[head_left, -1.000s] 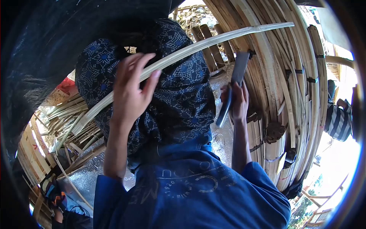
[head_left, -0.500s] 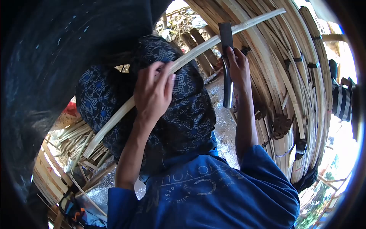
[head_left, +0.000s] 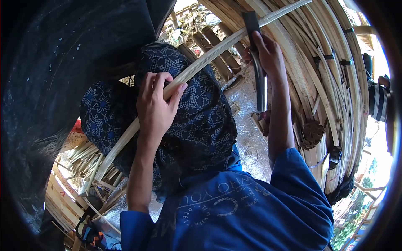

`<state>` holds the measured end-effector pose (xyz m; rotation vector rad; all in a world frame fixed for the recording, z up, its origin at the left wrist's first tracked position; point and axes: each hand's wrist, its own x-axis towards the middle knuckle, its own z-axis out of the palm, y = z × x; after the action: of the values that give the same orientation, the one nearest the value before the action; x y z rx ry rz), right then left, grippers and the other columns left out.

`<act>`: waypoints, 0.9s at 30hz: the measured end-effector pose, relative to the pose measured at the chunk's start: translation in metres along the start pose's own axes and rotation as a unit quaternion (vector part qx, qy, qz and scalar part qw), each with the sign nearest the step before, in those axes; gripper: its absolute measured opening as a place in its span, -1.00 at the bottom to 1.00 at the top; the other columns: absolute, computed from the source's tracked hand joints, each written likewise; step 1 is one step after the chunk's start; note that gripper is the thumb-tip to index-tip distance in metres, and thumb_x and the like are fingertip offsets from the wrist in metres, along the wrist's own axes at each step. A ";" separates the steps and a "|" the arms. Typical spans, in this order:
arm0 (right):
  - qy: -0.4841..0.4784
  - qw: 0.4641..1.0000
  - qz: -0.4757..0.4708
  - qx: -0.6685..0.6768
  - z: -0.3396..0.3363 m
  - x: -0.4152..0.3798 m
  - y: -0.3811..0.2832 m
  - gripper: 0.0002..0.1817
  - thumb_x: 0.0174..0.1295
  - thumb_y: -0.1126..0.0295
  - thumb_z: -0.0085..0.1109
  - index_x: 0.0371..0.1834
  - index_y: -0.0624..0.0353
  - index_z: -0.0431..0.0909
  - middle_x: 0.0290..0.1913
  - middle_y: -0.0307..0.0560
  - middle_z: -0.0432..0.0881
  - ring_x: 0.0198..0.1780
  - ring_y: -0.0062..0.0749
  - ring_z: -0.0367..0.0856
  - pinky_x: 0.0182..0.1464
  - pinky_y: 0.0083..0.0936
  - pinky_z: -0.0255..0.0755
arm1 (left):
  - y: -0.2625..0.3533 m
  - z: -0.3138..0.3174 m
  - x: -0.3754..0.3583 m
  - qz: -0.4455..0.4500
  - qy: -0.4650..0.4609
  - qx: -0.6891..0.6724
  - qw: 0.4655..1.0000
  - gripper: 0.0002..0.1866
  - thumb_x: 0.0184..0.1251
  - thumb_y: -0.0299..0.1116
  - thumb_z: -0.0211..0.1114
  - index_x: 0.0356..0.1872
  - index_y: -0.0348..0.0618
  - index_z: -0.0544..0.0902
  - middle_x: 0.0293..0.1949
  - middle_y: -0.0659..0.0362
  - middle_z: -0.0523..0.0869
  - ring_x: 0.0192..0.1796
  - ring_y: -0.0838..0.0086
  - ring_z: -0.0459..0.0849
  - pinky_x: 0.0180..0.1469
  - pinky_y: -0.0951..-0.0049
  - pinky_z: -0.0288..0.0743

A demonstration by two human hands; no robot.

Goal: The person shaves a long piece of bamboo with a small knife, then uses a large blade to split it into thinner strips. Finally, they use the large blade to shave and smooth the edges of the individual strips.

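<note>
A long pale bamboo strip [head_left: 205, 60] runs slantwise across the patterned dark cloth [head_left: 197, 113] over my lap. My left hand [head_left: 155, 106] is closed on the strip near its middle, thumb on one side and fingers on the other. Farther up, my right hand [head_left: 268, 56] grips a long dark knife [head_left: 251, 23], its fingers wrapped round the middle part. The knife's dark flat end lies across the strip, and its lower end is shiny. Whether the edge bites into the strip cannot be seen.
Bundled bamboo slats [head_left: 301, 71] curve along the right side, tied with dark bands. Thin offcuts [head_left: 86, 157] are heaped at lower left. Silvery sheeting [head_left: 245, 108] covers the floor. A large dark sheet [head_left: 83, 62] hangs at left; short dark-brown pieces [head_left: 215, 50] lie ahead.
My left hand has shifted slightly left and down in view. My right hand and the knife sit a little higher and farther right, along the strip. Both grips remain.
</note>
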<state>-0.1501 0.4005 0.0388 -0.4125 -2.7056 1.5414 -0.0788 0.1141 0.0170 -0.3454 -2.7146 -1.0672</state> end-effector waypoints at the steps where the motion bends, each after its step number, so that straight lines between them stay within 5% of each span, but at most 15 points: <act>1: 0.020 1.000 0.003 0.000 -0.003 0.002 -0.004 -0.50 0.42 0.03 -0.01 -0.10 0.37 0.55 -0.47 0.02 0.67 -0.46 -0.38 0.73 -0.49 -0.47 0.59 | 0.000 0.000 0.000 0.002 0.004 0.003 1.000 -0.70 0.27 -0.14 0.36 -0.27 -0.13 0.52 -0.31 0.14 0.50 -0.24 0.25 0.57 -0.27 0.23 0.49; 9: 0.128 0.982 0.014 -0.141 0.005 0.005 -0.022 -0.56 0.42 0.09 -0.03 -0.38 0.30 0.54 -0.66 -0.08 0.60 -0.64 -0.46 0.64 -0.53 -0.49 0.53 | -0.002 0.011 -0.003 0.024 0.052 0.039 0.998 -0.71 0.23 -0.15 0.39 -0.29 -0.12 0.53 -0.31 0.18 0.54 -0.27 0.29 0.57 -0.33 0.28 0.53; 27: 0.091 0.989 0.005 -0.117 0.009 0.010 -0.007 -0.53 0.43 0.06 -0.07 -0.33 0.31 0.55 -0.69 -0.13 0.54 -0.66 -0.48 0.57 -0.57 -0.46 0.45 | -0.002 0.016 -0.003 0.044 0.091 0.035 0.994 -0.76 0.17 -0.30 0.45 -0.37 -0.17 0.55 -0.42 0.21 0.55 -0.37 0.33 0.50 -0.35 0.31 0.45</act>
<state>-0.1623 0.3919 0.0387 -0.5418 -2.7481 1.1279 -0.0781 0.1231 0.0038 -0.3361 -2.5425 -0.9304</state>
